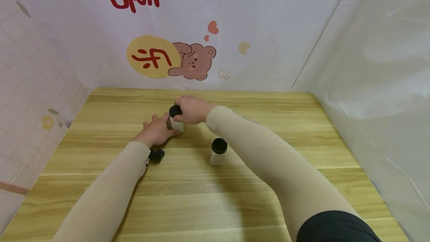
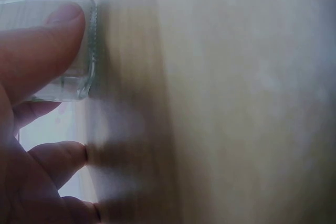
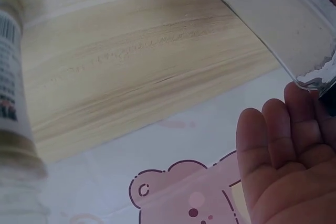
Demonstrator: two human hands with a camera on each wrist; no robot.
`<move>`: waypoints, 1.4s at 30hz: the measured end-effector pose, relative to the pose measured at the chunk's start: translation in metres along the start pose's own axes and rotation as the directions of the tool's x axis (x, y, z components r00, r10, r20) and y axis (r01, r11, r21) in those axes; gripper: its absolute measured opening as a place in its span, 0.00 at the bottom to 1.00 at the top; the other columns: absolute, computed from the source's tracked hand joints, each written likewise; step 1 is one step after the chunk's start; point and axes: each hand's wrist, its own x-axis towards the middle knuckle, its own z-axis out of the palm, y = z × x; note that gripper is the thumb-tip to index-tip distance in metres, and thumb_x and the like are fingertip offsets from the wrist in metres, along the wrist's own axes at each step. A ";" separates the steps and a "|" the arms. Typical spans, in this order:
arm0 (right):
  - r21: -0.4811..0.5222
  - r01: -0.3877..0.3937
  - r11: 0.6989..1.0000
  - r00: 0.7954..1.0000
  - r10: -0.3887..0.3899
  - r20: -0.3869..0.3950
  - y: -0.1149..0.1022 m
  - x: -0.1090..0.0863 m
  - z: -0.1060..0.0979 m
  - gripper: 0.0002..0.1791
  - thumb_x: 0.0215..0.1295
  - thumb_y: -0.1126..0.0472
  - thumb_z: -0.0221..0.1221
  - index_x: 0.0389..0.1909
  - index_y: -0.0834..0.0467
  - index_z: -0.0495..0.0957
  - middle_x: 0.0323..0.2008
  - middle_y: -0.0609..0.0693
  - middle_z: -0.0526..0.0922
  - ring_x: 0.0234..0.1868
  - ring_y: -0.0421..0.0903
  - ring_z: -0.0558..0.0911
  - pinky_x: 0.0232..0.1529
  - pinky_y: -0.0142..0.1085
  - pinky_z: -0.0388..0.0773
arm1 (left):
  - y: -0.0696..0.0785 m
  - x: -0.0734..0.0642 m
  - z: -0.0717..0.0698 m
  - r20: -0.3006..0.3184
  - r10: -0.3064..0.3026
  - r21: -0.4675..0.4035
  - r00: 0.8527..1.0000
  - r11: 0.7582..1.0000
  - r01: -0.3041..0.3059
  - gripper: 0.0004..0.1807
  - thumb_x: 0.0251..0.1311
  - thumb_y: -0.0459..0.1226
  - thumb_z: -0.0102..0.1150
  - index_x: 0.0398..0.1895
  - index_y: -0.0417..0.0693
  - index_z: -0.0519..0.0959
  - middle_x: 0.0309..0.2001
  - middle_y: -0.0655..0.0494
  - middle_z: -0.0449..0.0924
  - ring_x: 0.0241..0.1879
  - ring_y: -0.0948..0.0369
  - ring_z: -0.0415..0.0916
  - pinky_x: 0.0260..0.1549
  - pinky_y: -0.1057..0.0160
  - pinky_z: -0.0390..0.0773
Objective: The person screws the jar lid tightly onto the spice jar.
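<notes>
Toward the back of the table, I see the jar: my left hand pinches its glass body, thumb on one side, and my right hand grasps its black lid. A second jar stands nearer the front, beside the right sleeve.

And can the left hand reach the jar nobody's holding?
Probably, once free: the left hand holds the far jar, but nothing seems to block its way to the loose jar.
</notes>
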 end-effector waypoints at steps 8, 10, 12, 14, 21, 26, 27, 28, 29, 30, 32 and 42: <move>-0.051 -0.004 0.999 1.000 0.005 0.028 -0.008 -0.001 -0.006 0.23 0.77 0.43 0.60 0.55 0.59 0.78 0.45 0.49 0.81 0.41 0.43 0.76 0.39 0.32 0.70 | 0.001 0.000 -0.001 0.006 -0.005 0.011 1.000 1.000 0.005 0.47 0.74 0.54 0.61 0.86 0.51 0.48 0.78 0.38 0.65 0.80 0.24 0.25 0.69 0.16 0.29; -0.063 -0.003 0.998 1.000 0.005 0.031 -0.009 -0.001 -0.006 0.23 0.77 0.43 0.60 0.55 0.59 0.78 0.45 0.49 0.81 0.41 0.43 0.76 0.40 0.32 0.71 | 0.001 0.000 -0.001 0.005 -0.003 0.010 1.000 1.000 0.003 0.47 0.74 0.54 0.61 0.86 0.52 0.49 0.78 0.38 0.65 0.80 0.24 0.25 0.69 0.16 0.29; -0.071 -0.006 0.997 0.999 0.008 0.032 -0.009 -0.001 -0.007 0.23 0.77 0.43 0.60 0.55 0.59 0.77 0.46 0.49 0.81 0.42 0.43 0.76 0.41 0.32 0.72 | 0.001 0.001 0.000 0.004 -0.001 0.008 1.000 1.000 0.001 0.46 0.74 0.55 0.61 0.86 0.52 0.50 0.78 0.38 0.65 0.80 0.24 0.25 0.69 0.16 0.29; -0.080 -0.007 0.997 0.999 0.009 0.032 -0.009 -0.001 -0.007 0.23 0.77 0.43 0.60 0.55 0.59 0.77 0.46 0.49 0.81 0.42 0.44 0.76 0.42 0.32 0.72 | 0.001 0.001 0.000 0.003 0.000 0.008 1.000 1.000 0.000 0.46 0.74 0.55 0.61 0.86 0.53 0.50 0.79 0.39 0.65 0.80 0.24 0.25 0.69 0.16 0.29; -0.104 -0.003 0.995 1.000 0.006 0.021 -0.008 0.000 -0.005 0.24 0.77 0.42 0.60 0.55 0.59 0.77 0.45 0.49 0.82 0.43 0.44 0.77 0.43 0.33 0.73 | 0.001 0.000 0.000 0.001 0.003 0.012 1.000 1.000 -0.003 0.45 0.74 0.54 0.61 0.85 0.53 0.51 0.79 0.38 0.64 0.80 0.24 0.25 0.69 0.16 0.29; -0.100 -0.015 0.995 1.000 0.017 0.019 -0.008 0.001 -0.004 0.25 0.76 0.41 0.60 0.55 0.58 0.77 0.45 0.49 0.82 0.42 0.44 0.77 0.42 0.33 0.72 | 0.001 0.000 -0.001 0.003 0.002 0.012 1.000 1.000 -0.002 0.46 0.73 0.55 0.61 0.86 0.53 0.50 0.79 0.39 0.63 0.80 0.24 0.25 0.69 0.17 0.28; -0.099 -0.015 0.995 1.000 0.017 0.018 -0.008 0.000 -0.004 0.25 0.76 0.40 0.60 0.55 0.58 0.78 0.45 0.49 0.82 0.42 0.44 0.77 0.41 0.33 0.72 | 0.001 0.000 -0.001 0.002 0.003 0.011 1.000 1.000 -0.003 0.46 0.73 0.55 0.61 0.86 0.53 0.50 0.79 0.39 0.63 0.80 0.24 0.25 0.69 0.17 0.28; -0.098 -0.016 0.995 1.000 0.018 0.017 -0.008 0.000 -0.004 0.25 0.76 0.40 0.60 0.54 0.58 0.78 0.45 0.49 0.82 0.42 0.44 0.77 0.41 0.33 0.72 | 0.001 0.000 -0.001 0.002 0.003 0.011 1.000 1.000 -0.003 0.46 0.73 0.55 0.61 0.86 0.53 0.50 0.79 0.39 0.63 0.80 0.24 0.25 0.69 0.17 0.28; -0.100 -0.018 0.995 1.000 0.020 0.018 -0.008 0.000 -0.004 0.25 0.76 0.40 0.60 0.54 0.58 0.77 0.45 0.49 0.82 0.42 0.44 0.76 0.41 0.33 0.72 | 0.001 0.000 -0.001 0.003 0.003 0.010 1.000 1.000 -0.003 0.46 0.73 0.54 0.61 0.85 0.53 0.50 0.79 0.39 0.63 0.80 0.24 0.25 0.69 0.17 0.28; -0.099 -0.019 0.995 1.000 0.021 0.018 -0.008 0.000 -0.005 0.25 0.76 0.40 0.60 0.54 0.58 0.77 0.45 0.49 0.82 0.42 0.44 0.76 0.41 0.32 0.72 | 0.001 0.000 -0.001 0.002 0.004 0.009 1.000 1.000 -0.004 0.46 0.73 0.54 0.61 0.85 0.53 0.51 0.79 0.39 0.63 0.80 0.24 0.25 0.69 0.16 0.28; -0.095 -0.019 0.995 1.000 0.021 0.015 -0.008 -0.001 -0.005 0.25 0.76 0.40 0.60 0.53 0.59 0.78 0.44 0.49 0.81 0.41 0.44 0.77 0.40 0.32 0.71 | 0.001 0.000 -0.001 0.002 0.004 0.008 1.000 1.000 -0.004 0.46 0.73 0.54 0.61 0.85 0.53 0.51 0.79 0.38 0.63 0.80 0.23 0.25 0.69 0.16 0.28; -0.094 -0.032 0.995 0.999 0.033 0.007 -0.009 -0.001 -0.003 0.24 0.76 0.39 0.60 0.52 0.57 0.77 0.43 0.48 0.80 0.41 0.44 0.76 0.39 0.33 0.71 | 0.002 0.000 -0.001 0.001 0.004 0.009 1.000 1.000 -0.004 0.46 0.73 0.54 0.62 0.86 0.53 0.51 0.79 0.38 0.63 0.80 0.23 0.25 0.68 0.16 0.29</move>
